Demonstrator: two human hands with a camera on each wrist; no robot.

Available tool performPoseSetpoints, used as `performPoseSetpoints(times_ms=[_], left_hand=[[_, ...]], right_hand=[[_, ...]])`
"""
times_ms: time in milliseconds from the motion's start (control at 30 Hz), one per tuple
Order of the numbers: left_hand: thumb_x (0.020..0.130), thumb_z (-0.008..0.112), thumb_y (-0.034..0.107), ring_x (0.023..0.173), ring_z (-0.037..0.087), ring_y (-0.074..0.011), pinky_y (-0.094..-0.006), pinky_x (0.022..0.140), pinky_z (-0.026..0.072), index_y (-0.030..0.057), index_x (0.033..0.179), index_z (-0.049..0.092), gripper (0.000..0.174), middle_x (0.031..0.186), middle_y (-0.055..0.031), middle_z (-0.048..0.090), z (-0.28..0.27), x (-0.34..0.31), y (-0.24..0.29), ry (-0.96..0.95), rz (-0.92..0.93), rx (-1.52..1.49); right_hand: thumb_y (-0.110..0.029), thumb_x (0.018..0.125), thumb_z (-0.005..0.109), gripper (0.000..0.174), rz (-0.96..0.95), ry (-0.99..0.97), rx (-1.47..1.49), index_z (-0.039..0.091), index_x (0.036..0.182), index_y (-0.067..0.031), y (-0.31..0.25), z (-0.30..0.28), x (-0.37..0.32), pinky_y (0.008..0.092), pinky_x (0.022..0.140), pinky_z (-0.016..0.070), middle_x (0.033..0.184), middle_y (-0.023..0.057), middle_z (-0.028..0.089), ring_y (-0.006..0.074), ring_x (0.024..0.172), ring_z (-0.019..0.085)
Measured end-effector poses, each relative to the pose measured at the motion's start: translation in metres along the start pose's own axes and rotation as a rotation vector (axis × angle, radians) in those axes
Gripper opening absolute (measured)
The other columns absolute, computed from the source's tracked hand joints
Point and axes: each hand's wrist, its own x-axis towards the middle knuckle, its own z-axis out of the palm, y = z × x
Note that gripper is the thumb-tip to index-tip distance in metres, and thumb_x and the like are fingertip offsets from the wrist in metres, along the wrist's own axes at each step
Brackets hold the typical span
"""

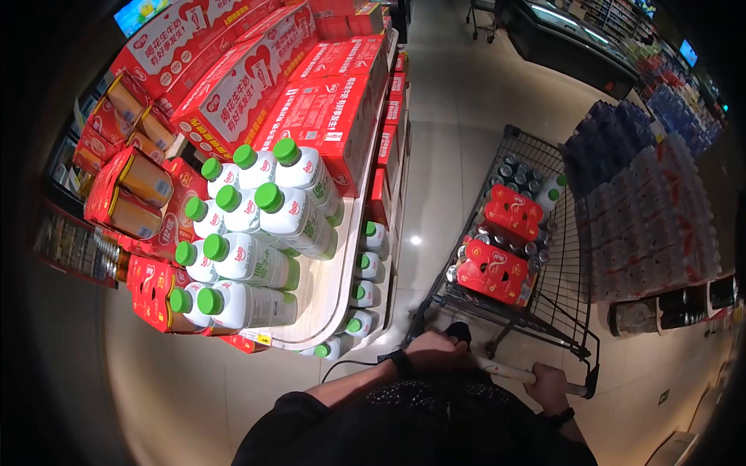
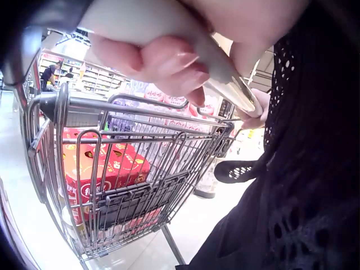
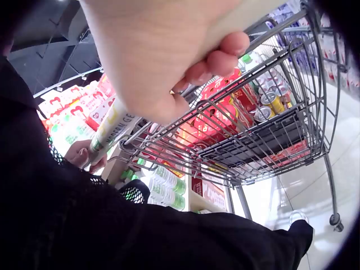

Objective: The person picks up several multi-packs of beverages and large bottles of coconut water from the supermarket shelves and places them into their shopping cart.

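Both hands hold the pale handle point(image 1: 503, 370) of a wire shopping cart point(image 1: 561, 287). My left hand point(image 1: 437, 351) grips its left part; in the left wrist view, the fingers point(image 2: 171, 61) curl round the bar. Toward the other end, my right hand point(image 1: 549, 387) wraps the bar, and its curled fingers point(image 3: 220, 63) show in the right wrist view. Inside the basket lie two red multipacks of cans point(image 1: 493, 272), one behind the other. Dark-topped cans point(image 1: 514, 172) and a white bottle with a green cap point(image 1: 550, 194) sit at its far end.
On the left, a display shelf point(image 1: 311, 311) bears white bottles with green caps point(image 1: 252, 260) and red cartons point(image 1: 322, 116). Shrink-wrapped drink packs point(image 1: 649, 221) are stacked to the cart's right. Tiled floor point(image 1: 435, 101) runs ahead, past a dark freezer case point(image 1: 571, 43).
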Motion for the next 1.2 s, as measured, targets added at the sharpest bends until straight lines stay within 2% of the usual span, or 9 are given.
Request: performPoseSetpoints(times_ms=[267,367,500,600,633,733,767,900,1200], left_hand=[[0.091,0.058,0.041,0.074,0.066,-0.0329,-0.0445,0.062,0.053,0.0109,0.091,0.058,0.03,0.077,-0.0113,0.064,-0.009,0.05,-0.007,0.015,-0.036,-0.104],[0.09,0.057,0.041,0.073,0.066,-0.0353,-0.046,0.061,0.0519,0.009,0.093,0.057,0.032,0.08,-0.0145,0.064,-0.009,0.076,-0.011,0.0,-0.087,-0.093],[0.089,0.059,0.039,0.07,0.065,-0.0334,-0.0465,0.059,0.0496,0.0101,0.092,0.058,0.029,0.075,-0.0131,0.064,-0.046,0.109,-0.002,0.051,-0.159,-0.154],[0.084,0.064,0.044,0.07,0.066,-0.0328,-0.0443,0.061,0.0512,0.0137,0.095,0.063,0.032,0.075,-0.0103,0.066,-0.055,0.14,-0.005,-0.038,-0.28,0.006],[0.083,0.064,0.045,0.072,0.066,-0.0328,-0.0446,0.062,0.0511,0.0143,0.1,0.064,0.035,0.078,-0.0107,0.067,-0.052,0.15,-0.008,0.009,-0.288,0.072],[0.085,0.061,0.049,0.073,0.066,-0.0313,-0.0442,0.063,0.0512,0.014,0.102,0.065,0.04,0.079,-0.0106,0.067,-0.072,0.175,-0.01,0.137,-0.213,0.119],[0.087,0.057,0.054,0.07,0.066,-0.0305,-0.0434,0.061,0.0508,0.0129,0.099,0.066,0.044,0.076,-0.0101,0.067,-0.072,0.183,-0.014,0.201,-0.207,0.126],[0.088,0.054,0.058,0.062,0.064,-0.031,-0.0419,0.057,0.0494,0.0126,0.094,0.068,0.048,0.067,-0.0097,0.065,-0.093,0.215,-0.027,0.228,-0.251,0.163],[0.086,0.052,0.065,0.058,0.062,-0.0318,-0.0422,0.054,0.0473,0.0119,0.083,0.068,0.055,0.059,-0.0088,0.061,-0.137,0.267,-0.079,0.255,-0.32,0.225]], right_hand=[[-0.022,0.068,0.073,0.017,-0.095,-0.023,0.03,0.061,0.074,-0.0111,0.038,-0.029,0.042,0.0397,0.057,0.0518,0.065,0.0077,0.062,0.0283,0.062,0.064],[-0.022,0.069,0.073,0.016,-0.136,-0.042,0.017,0.062,0.076,-0.0123,0.06,-0.041,0.067,0.0396,0.057,0.0515,0.066,0.0075,0.062,0.0277,0.064,0.064],[-0.022,0.072,0.071,0.015,-0.155,-0.15,-0.03,0.061,0.076,-0.0123,0.088,-0.064,0.109,0.0398,0.058,0.051,0.066,0.0073,0.061,0.0274,0.064,0.064],[-0.022,0.074,0.07,0.016,-0.221,-0.083,0.024,0.058,0.074,-0.0112,0.109,-0.076,0.139,0.0396,0.056,0.0508,0.065,0.0069,0.06,0.0274,0.062,0.063],[-0.022,0.075,0.069,0.016,-0.244,-0.058,0.025,0.058,0.073,-0.011,0.116,-0.08,0.151,0.0395,0.055,0.0507,0.064,0.0069,0.059,0.0274,0.061,0.063],[-0.021,0.076,0.067,0.016,-0.292,0.003,0.011,0.057,0.072,-0.0106,0.134,-0.088,0.183,0.0391,0.053,0.0505,0.063,0.0071,0.058,0.0273,0.059,0.062],[-0.021,0.076,0.067,0.015,-0.3,0.018,-0.01,0.057,0.073,-0.0107,0.14,-0.089,0.194,0.0389,0.053,0.0505,0.063,0.0073,0.058,0.0272,0.058,0.062],[-0.021,0.078,0.064,0.013,-0.322,0.054,-0.046,0.058,0.074,-0.0104,0.157,-0.093,0.239,0.0396,0.054,0.051,0.064,0.0085,0.059,0.028,0.059,0.062],[-0.019,0.074,0.064,0.01,-0.351,0.081,-0.004,0.061,0.078,-0.0102,0.17,-0.106,0.335,0.0442,0.058,0.0509,0.068,0.0106,0.061,0.0318,0.064,0.063]])
